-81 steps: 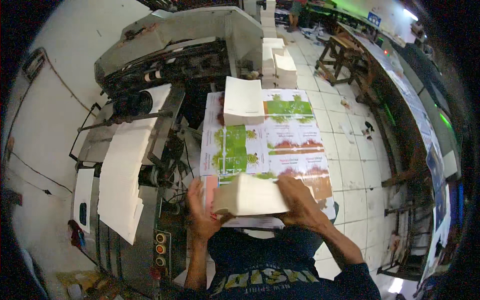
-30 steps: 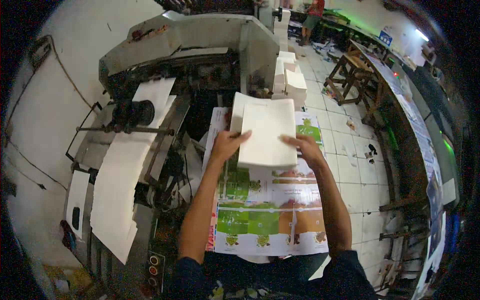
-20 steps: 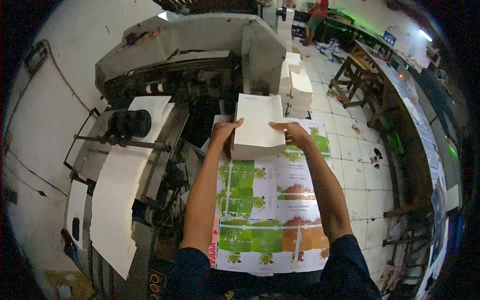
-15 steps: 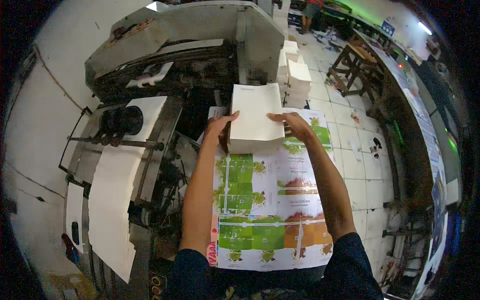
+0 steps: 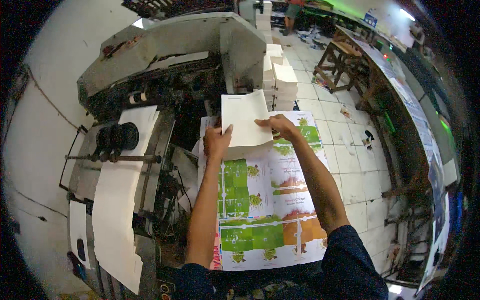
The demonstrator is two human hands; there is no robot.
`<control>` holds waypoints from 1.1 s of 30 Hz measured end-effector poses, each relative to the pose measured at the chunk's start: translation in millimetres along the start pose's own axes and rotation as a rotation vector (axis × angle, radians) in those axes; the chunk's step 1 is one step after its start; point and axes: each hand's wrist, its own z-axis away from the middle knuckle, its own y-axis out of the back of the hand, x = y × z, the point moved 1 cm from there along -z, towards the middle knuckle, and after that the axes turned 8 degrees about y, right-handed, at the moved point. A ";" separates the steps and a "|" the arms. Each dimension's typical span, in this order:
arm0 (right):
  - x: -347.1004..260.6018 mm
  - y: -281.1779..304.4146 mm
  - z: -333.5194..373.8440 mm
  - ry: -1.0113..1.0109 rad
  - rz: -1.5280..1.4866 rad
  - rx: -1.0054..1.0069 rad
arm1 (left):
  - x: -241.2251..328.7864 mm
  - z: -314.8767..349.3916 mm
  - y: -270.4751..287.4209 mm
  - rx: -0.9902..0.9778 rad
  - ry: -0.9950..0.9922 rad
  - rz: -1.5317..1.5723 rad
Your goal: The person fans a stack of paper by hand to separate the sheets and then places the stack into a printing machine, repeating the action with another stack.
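A thick stack of white paper stands on colourful printed sheets, its top sheet slightly curled at the far right corner. My left hand grips the stack's near left edge, thumb on top and fingers curled down the side. At the right edge my right hand holds it too, with its thumb lying over the top sheet. The fingers under and behind the stack are partly hidden. Beneath it spread the printed sheets in green, brown and white, reaching back toward me.
To the left stands a grey machine with black rollers over a fanned run of white sheets. More paper stacks rise from the tiled floor beyond. A wooden stool and a long bench line the right. Another person stands far back.
My left hand has shifted nearer along the stack's left edge, and my right thumb reaches further over the top sheet. The camera view has moved slightly. A pale sheet inside the machine no longer shows.
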 end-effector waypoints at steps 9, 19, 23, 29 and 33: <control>10.6 34.0 23.0 0.131 0.122 0.260 | 29.3 23.1 -19.9 0.152 0.213 0.008; 175.1 80.0 186.8 -0.360 0.635 0.684 | 25.9 23.1 -15.6 0.210 0.212 0.020; 150.6 62.6 201.2 -0.233 0.622 0.731 | 11.2 8.1 4.3 0.014 0.361 0.346; 177.2 77.1 199.6 -0.214 0.605 0.839 | -29.3 130.7 -23.9 0.301 0.036 0.631; 156.6 57.7 194.9 -0.137 0.474 0.795 | -83.7 295.2 20.8 -0.306 -0.193 0.442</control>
